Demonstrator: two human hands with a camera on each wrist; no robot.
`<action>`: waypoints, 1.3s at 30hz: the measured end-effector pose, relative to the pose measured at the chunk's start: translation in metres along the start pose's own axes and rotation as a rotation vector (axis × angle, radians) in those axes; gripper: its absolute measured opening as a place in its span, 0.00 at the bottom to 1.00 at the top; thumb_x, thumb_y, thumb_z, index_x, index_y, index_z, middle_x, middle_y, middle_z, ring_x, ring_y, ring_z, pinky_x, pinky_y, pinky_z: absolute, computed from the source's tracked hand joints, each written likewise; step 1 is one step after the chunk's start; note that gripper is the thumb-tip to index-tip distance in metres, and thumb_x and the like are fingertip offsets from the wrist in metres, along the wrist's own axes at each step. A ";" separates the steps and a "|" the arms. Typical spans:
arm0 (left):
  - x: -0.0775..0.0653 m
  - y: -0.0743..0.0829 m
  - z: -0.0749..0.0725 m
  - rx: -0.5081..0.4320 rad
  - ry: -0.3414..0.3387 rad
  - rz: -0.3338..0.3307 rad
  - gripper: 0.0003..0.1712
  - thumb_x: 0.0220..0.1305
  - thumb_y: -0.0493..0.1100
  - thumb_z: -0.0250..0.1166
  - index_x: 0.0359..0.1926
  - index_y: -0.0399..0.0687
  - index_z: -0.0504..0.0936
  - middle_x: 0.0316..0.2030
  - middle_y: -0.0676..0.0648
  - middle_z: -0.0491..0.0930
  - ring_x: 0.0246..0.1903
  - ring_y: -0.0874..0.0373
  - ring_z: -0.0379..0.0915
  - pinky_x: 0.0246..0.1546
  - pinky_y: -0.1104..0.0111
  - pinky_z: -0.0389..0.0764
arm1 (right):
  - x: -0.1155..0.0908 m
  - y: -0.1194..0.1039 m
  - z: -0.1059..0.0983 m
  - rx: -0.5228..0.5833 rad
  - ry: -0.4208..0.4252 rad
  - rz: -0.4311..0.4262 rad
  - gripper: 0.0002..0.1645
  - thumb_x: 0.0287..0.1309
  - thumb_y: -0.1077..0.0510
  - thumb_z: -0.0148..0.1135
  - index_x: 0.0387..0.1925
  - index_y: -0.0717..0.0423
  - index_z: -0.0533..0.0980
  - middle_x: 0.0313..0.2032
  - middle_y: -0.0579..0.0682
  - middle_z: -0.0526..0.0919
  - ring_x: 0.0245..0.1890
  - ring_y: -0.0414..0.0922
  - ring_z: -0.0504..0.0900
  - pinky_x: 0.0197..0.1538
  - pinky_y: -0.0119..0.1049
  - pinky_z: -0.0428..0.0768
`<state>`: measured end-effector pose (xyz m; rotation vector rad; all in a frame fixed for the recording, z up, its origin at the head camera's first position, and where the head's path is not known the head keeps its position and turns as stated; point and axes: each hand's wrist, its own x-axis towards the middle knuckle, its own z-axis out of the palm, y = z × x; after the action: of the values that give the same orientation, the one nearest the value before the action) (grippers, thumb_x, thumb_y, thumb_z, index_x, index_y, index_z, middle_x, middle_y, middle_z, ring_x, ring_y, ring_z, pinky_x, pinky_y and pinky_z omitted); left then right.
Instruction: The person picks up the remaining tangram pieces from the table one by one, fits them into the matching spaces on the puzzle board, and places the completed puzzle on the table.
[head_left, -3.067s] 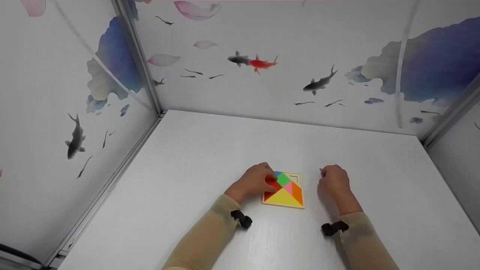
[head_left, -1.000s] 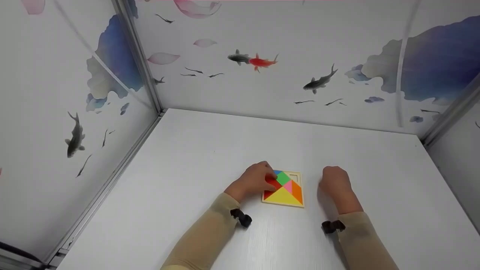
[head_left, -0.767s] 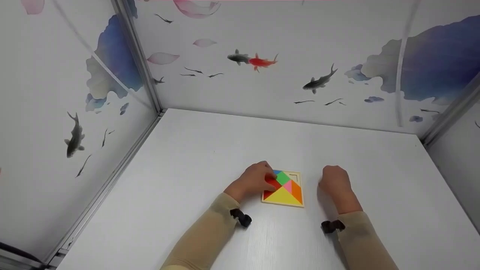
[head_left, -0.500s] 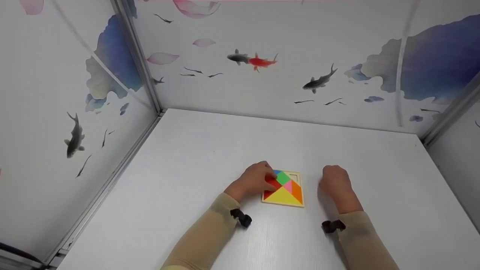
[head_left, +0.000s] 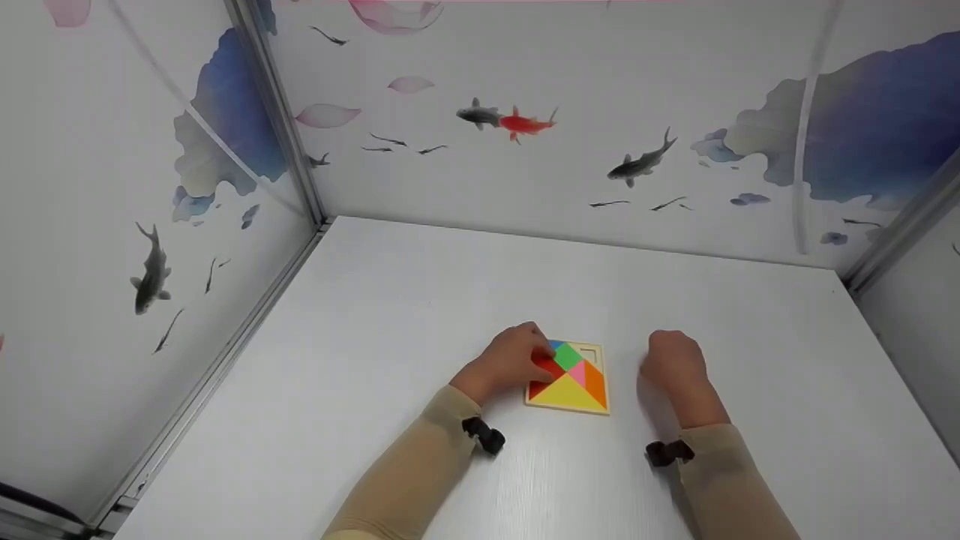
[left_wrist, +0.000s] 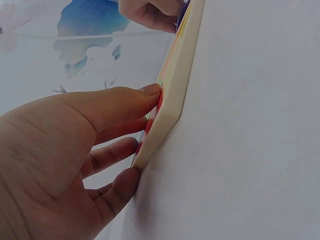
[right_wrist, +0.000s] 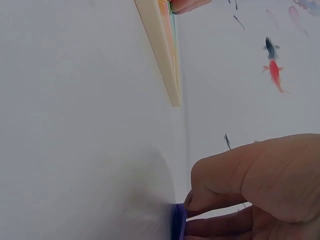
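Note:
A square tangram board (head_left: 566, 409) with a pale wooden frame lies flat on the white table. Yellow, red, green, pink, orange and blue pieces fill most of it; a bare recess shows at its upper right corner. My left hand (head_left: 506, 360) rests at the board's left side, thumb and fingertips touching the red area and the edge, as the left wrist view shows. To the board's right, my right hand (head_left: 675, 366) pinches a purple tangram piece (right_wrist: 178, 221) between thumb and fingers, low at the table surface. In the head view the hand hides that piece.
White panels printed with fish and blue shapes stand at the back (head_left: 555, 172) and on both sides of the table (head_left: 420, 300). Metal posts mark the corners. Each sleeve carries a small black wrist camera (head_left: 484, 435).
About three seconds ago a small reddish tip showed at my right fingers; since then that hand has turned slightly and hides it. My left hand and the board stay in place.

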<state>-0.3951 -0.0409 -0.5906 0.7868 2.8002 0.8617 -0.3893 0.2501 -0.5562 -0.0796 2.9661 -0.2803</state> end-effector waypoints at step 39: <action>0.001 0.002 0.002 0.023 -0.015 -0.030 0.18 0.64 0.52 0.75 0.54 0.57 0.92 0.51 0.54 0.80 0.50 0.58 0.74 0.58 0.69 0.77 | -0.003 0.013 0.003 0.180 0.110 0.045 0.12 0.69 0.65 0.62 0.49 0.67 0.84 0.50 0.68 0.87 0.46 0.63 0.85 0.49 0.56 0.86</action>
<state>-0.3948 -0.0385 -0.5911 0.7497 2.8060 0.8170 -0.3867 0.2623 -0.5609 0.0251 3.0298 -0.5606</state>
